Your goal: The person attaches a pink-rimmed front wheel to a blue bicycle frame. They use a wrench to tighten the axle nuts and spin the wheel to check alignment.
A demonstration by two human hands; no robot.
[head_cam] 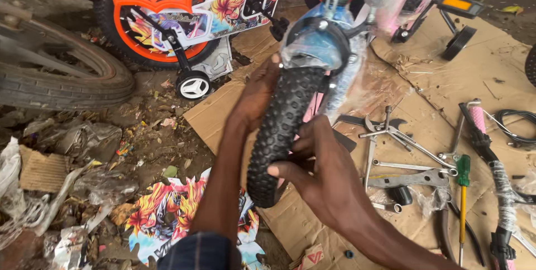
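A small black knobby bicycle tyre [279, 130] stands upright in front of me, under a black mudguard [321, 38] and a plastic-wrapped blue and pink frame [340, 2]. My left hand [258, 92] grips the tyre's left side near the top. My right hand [318, 164] holds its right side lower down, fingers curled over the tread. Both forearms reach in from the bottom edge.
Flattened cardboard [446, 80] covers the ground with spanners [391, 130], a green-handled screwdriver [463, 192] and pink-gripped handlebars [480, 130]. An orange children's bicycle with a training wheel [192, 84] stands at the back left, a large tyre [56, 80] at far left, and litter around.
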